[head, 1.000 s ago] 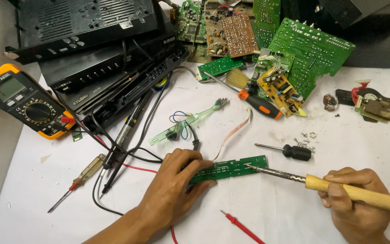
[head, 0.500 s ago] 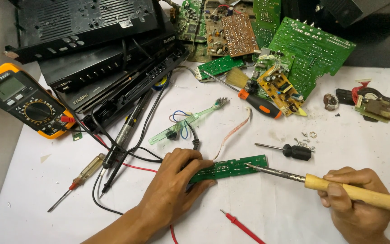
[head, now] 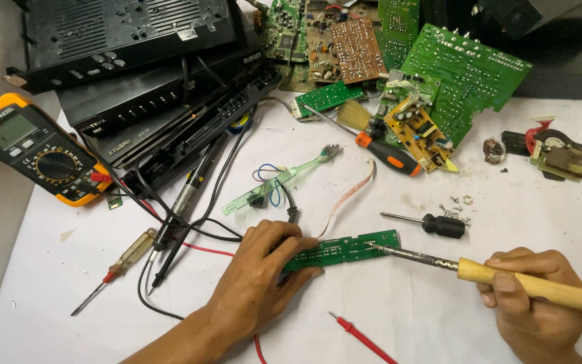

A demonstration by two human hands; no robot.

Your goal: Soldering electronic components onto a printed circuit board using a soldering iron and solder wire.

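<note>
My left hand (head: 259,280) presses down on the left end of a narrow green circuit board strip (head: 348,249) lying on the white sheet. A soldering iron (head: 506,283) with a wooden handle is gripped in my right hand (head: 537,307). Its metal tip rests on the right part of the strip.
A yellow multimeter (head: 35,149) lies at the left, its black leads and a red probe (head: 362,337) trailing across the sheet. Black device casings (head: 136,74) and several green circuit boards (head: 453,74) crowd the back. Three screwdrivers (head: 389,156) (head: 432,222) (head: 112,269) and a green toothbrush (head: 284,178) lie around.
</note>
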